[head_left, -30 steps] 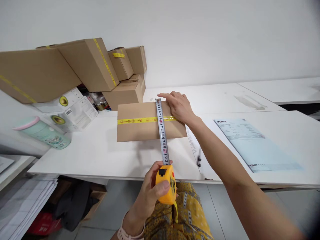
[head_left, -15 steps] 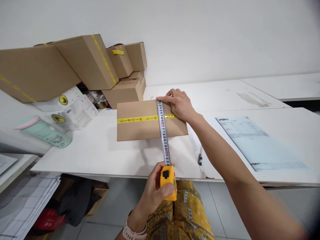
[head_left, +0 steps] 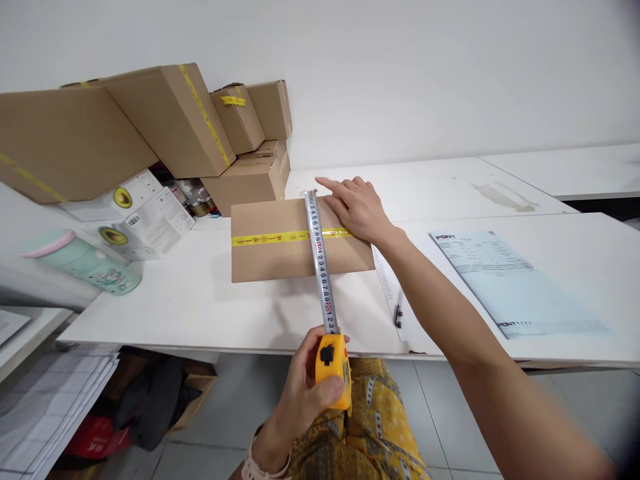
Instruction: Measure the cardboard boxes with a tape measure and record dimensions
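My left hand (head_left: 310,383) is closed around a yellow tape measure (head_left: 334,370) in front of the table's near edge. Its metal blade (head_left: 320,263) runs out away from me across the top of a brown cardboard box (head_left: 265,260), and the blade's end stands just past the box's far edge. Yellow printed tape lies along the middle of the box top. My right hand (head_left: 357,208) rests on the right part of the box, forefinger stretched out and clear of the blade, the other fingers loosely bent.
Cardboard boxes (head_left: 170,120) are stacked at the back left, above white cartons with avocado pictures (head_left: 150,220). A mint tumbler (head_left: 90,263) stands at the left. To the right lie a black-clipped pen (head_left: 398,315) on a paper sheet and a pale blue printed document (head_left: 505,280).
My right forefinger has lifted off the end of the blade. The blade's far end has shifted left on the box, while my left hand keeps hold of the tape measure.
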`<state>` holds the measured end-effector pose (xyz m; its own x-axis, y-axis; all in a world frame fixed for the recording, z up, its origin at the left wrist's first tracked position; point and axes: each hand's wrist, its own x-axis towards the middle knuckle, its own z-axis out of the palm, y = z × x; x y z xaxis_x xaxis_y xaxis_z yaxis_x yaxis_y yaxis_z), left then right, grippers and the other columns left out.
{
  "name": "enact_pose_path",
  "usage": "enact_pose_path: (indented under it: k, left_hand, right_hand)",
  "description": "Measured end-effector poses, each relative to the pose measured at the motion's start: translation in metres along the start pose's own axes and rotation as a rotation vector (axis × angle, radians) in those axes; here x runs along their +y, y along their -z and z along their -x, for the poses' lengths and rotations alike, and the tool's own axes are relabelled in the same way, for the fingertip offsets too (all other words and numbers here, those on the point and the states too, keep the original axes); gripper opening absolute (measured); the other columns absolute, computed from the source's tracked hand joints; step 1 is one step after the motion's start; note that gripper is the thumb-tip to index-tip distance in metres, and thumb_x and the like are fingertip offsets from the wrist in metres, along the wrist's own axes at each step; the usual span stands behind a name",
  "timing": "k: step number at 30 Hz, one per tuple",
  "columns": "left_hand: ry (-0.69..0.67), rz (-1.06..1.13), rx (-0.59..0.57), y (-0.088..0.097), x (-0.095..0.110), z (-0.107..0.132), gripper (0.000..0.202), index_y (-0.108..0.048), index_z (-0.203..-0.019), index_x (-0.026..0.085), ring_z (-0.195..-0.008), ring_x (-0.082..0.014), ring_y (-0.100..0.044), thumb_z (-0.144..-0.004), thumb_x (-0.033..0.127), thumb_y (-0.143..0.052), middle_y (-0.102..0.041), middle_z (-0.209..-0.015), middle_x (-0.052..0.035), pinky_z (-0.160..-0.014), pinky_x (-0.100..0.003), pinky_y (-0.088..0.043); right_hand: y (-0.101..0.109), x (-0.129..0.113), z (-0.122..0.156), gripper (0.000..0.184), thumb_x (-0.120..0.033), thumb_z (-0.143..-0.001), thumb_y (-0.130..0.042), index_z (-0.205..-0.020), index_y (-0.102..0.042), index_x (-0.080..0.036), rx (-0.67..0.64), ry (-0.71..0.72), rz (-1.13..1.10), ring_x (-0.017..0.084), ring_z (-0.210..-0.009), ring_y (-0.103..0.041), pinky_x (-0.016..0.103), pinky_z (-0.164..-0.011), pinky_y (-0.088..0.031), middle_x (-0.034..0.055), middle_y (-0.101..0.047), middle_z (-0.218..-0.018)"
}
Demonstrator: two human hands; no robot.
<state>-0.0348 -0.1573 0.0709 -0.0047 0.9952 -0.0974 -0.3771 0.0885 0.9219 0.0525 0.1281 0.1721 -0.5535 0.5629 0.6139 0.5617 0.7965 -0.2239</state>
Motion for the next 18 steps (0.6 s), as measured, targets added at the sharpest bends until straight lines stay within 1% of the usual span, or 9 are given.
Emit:
enact_pose_path:
  k: [2,4,6,9,12,13,14,16,18]
  left_hand:
    - [-0.042,0.031,-0.009,0.0,0.001,0.011,0.067,-0.062,-0.123,0.025,-0.081,-0.0184,-0.06,-0.068,0.053,-0.087,-0.063,-0.101,-0.0072,-0.07,-0.028,-0.054]
    - [-0.076,0.069,-0.023,0.002,0.004,0.022,0.069,-0.061,-0.126,0.027,-0.08,-0.0195,-0.062,-0.068,0.053,-0.087,-0.064,-0.099,-0.0069,-0.067,-0.028,-0.054]
    - [-0.094,0.077,-0.024,0.005,0.007,0.031,0.07,-0.06,-0.128,0.029,-0.079,-0.0202,-0.063,-0.068,0.054,-0.086,-0.065,-0.099,-0.007,-0.065,-0.028,-0.055]
    - [-0.094,0.039,0.029,0.011,0.009,0.039,0.071,-0.06,-0.128,0.03,-0.082,-0.0223,-0.065,-0.068,0.055,-0.086,-0.066,-0.105,-0.0085,-0.067,-0.03,-0.056]
    - [-0.047,-0.008,0.065,0.013,0.006,0.043,0.075,-0.061,-0.127,0.028,-0.083,-0.0238,-0.066,-0.064,0.059,-0.087,-0.067,-0.106,-0.0091,-0.071,-0.033,-0.057]
    - [-0.028,-0.028,0.069,0.013,0.005,0.045,0.077,-0.061,-0.126,0.027,-0.081,-0.0235,-0.065,-0.062,0.061,-0.087,-0.068,-0.103,-0.009,-0.071,-0.033,-0.056]
    - [-0.014,-0.053,0.067,0.014,0.003,0.046,0.079,-0.062,-0.125,0.025,-0.079,-0.0228,-0.064,-0.061,0.063,-0.086,-0.068,-0.101,-0.0089,-0.069,-0.033,-0.055]
    - [0.012,-0.128,0.043,0.017,-0.001,0.049,0.08,-0.063,-0.125,0.023,-0.076,-0.0217,-0.062,-0.061,0.067,-0.084,-0.067,-0.099,-0.0087,-0.068,-0.032,-0.054]
    - [0.033,-0.255,-0.021,0.024,-0.005,0.052,0.077,-0.063,-0.126,0.023,-0.08,-0.0231,-0.064,-0.063,0.063,-0.082,-0.067,-0.104,-0.0088,-0.073,-0.033,-0.054]
  right_hand:
    - [0.002,-0.004,0.004,0.045,-0.052,-0.102,-0.046,-0.129,-0.068,-0.023,-0.009,-0.02,0.027,0.029,-0.097,-0.049,0.042,-0.086,-0.035,0.0106,-0.068,-0.1]
    - [0.006,-0.01,0.012,0.05,-0.061,-0.097,-0.05,-0.119,-0.072,-0.021,0.0,-0.012,0.061,0.03,-0.099,-0.048,0.043,-0.087,-0.034,0.0117,-0.069,-0.102]
    - [0.009,-0.021,0.027,0.052,-0.064,-0.097,-0.048,-0.114,-0.072,-0.02,0.043,0.001,0.105,0.03,-0.101,-0.049,0.043,-0.087,-0.033,0.0125,-0.069,-0.104]
    - [0.006,-0.044,0.062,0.051,-0.065,-0.096,-0.049,-0.111,-0.071,-0.021,0.14,0.024,0.185,0.029,-0.1,-0.05,0.042,-0.085,-0.032,0.012,-0.07,-0.107]
    - [-0.012,-0.069,0.106,0.044,-0.06,-0.096,-0.054,-0.111,-0.069,-0.022,0.235,0.103,0.252,0.025,-0.093,-0.052,0.04,-0.082,-0.032,0.009,-0.072,-0.105]
    - [-0.019,-0.076,0.12,0.038,-0.054,-0.097,-0.056,-0.112,-0.069,-0.022,0.272,0.138,0.267,0.024,-0.092,-0.053,0.04,-0.082,-0.032,0.008,-0.074,-0.105]
    - [-0.024,-0.081,0.132,0.031,-0.046,-0.099,-0.058,-0.116,-0.067,-0.021,0.289,0.148,0.27,0.023,-0.097,-0.055,0.039,-0.085,-0.033,0.0077,-0.074,-0.111]
    - [-0.026,-0.086,0.151,0.026,-0.033,-0.1,-0.059,-0.123,-0.064,-0.023,0.312,0.117,0.203,0.021,-0.108,-0.058,0.039,-0.093,-0.032,0.0057,-0.073,-0.122]
    - [-0.013,-0.082,0.163,0.024,-0.028,-0.102,-0.054,-0.124,-0.064,-0.026,0.342,-0.02,0.02,0.02,-0.111,-0.061,0.04,-0.096,-0.034,0.0041,-0.074,-0.122]
